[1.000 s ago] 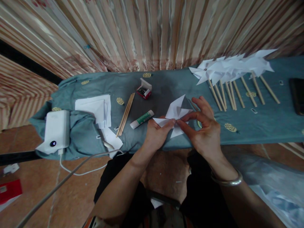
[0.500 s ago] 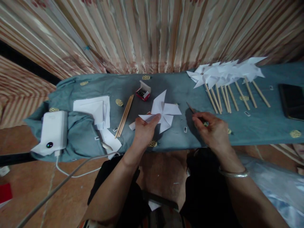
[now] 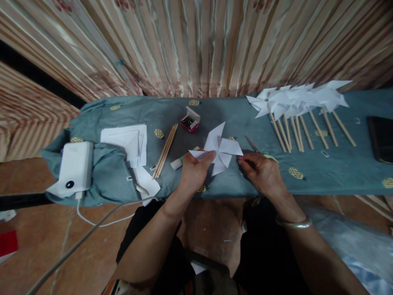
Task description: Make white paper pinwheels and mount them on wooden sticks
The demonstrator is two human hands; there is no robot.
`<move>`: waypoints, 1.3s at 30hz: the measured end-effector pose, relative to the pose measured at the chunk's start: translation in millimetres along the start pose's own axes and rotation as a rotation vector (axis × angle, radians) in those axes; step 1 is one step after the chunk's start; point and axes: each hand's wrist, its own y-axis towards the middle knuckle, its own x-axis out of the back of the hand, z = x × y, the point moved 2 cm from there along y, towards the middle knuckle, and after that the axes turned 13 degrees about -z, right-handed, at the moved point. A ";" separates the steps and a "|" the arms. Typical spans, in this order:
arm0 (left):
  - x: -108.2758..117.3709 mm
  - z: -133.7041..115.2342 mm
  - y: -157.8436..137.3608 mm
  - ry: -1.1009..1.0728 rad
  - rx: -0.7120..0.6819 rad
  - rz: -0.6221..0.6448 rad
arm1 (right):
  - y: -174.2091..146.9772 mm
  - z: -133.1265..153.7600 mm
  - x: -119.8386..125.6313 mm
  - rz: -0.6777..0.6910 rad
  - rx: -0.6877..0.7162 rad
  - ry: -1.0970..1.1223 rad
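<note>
My left hand (image 3: pixel 196 170) is closed on a white paper pinwheel (image 3: pixel 225 145), its thumb pressing near the middle where the folded points meet. To the right of the pinwheel, my right hand (image 3: pixel 260 172) rests low over the cloth with thumb and forefinger drawn together; whatever is between them is too small to make out. A pair of scissors (image 3: pixel 251 144) lies just behind that hand, which partly hides the handles. Under the left hand sticks out a white and green tube (image 3: pixel 177 164). Beyond it stands an open red box (image 3: pixel 190 123) of small dark pins.
Several thin wooden sticks (image 3: pixel 165 151) lie left of the hands, near stacked white paper (image 3: pixel 123 135). Finished pinwheels on sticks (image 3: pixel 294 100) lie at the back right. A white power bank (image 3: pixel 75 164) with a cable sits far left, a dark phone (image 3: pixel 380 139) far right.
My right hand has come off the scissors and moved left, toward the pinwheel's edge. The scissors now lie on the cloth. My left hand still holds the pinwheel; the view has shifted slightly.
</note>
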 end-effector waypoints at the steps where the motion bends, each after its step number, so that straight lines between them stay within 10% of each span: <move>1: -0.5 0.0 -0.2 -0.002 -0.007 0.002 | -0.6 0.7 0.1 0.009 0.004 0.003; 9: -2.4 3.4 -2.8 0.003 -0.050 0.013 | -4.3 7.9 4.1 0.021 0.025 -0.049; 19: -1.7 5.6 -9.8 0.040 -0.138 0.075 | -7.8 33.1 39.9 -0.180 -0.325 0.362; 31: -7.7 -5.1 -21.1 0.076 -0.181 0.130 | -9.1 75.1 31.1 -0.169 0.069 0.179; 39: -10.1 -5.7 -22.5 0.084 -0.194 0.151 | -2.9 69.8 24.9 -0.152 0.061 0.200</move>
